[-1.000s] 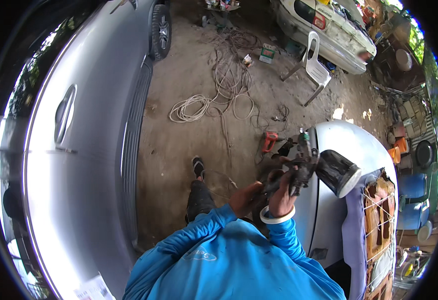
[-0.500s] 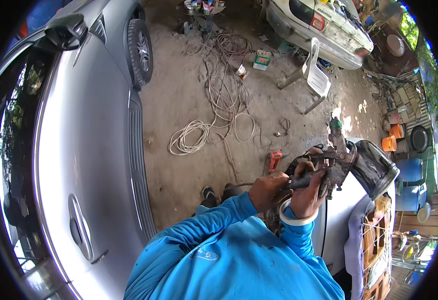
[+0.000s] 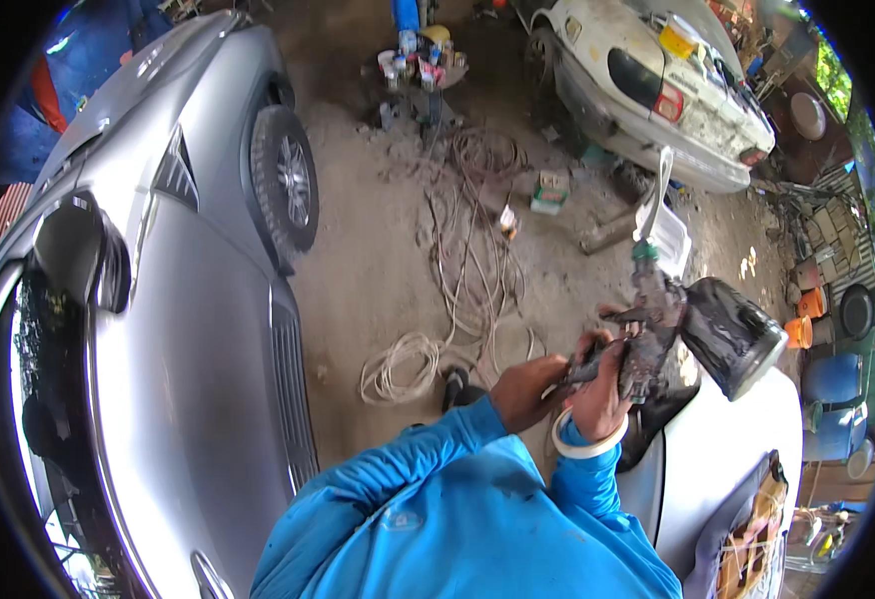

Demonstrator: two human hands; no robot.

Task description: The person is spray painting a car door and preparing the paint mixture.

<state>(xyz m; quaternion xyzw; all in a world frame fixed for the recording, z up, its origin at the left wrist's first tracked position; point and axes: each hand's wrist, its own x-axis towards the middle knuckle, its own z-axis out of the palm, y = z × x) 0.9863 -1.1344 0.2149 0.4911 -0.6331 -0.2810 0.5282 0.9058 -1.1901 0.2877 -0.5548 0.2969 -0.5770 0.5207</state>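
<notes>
A dark, paint-stained spray gun [image 3: 655, 317] is held up in front of me, with a green-topped end pointing away and a black cup [image 3: 732, 339] sticking out to the right. Around its grip wraps my right hand [image 3: 599, 391], closed, with a white band at the wrist. My left hand [image 3: 527, 391] is closed too, fingers curled at the lower end of the same grip. What those left fingers press against is partly hidden.
A silver vehicle [image 3: 183, 359] runs along my left side. A light-coloured panel [image 3: 727, 439] is close at right. Coiled hoses [image 3: 403, 367] and a small green-and-white container [image 3: 549, 192] lie on the dirt floor. Ahead stand a white chair [image 3: 665, 235], a table of cans [image 3: 423, 72] and a white car [image 3: 647, 90].
My view has shifted forward along the silver vehicle, and the red tool on the floor has gone from sight. Both hands keep hold of the spray gun, which now overlaps the chair.
</notes>
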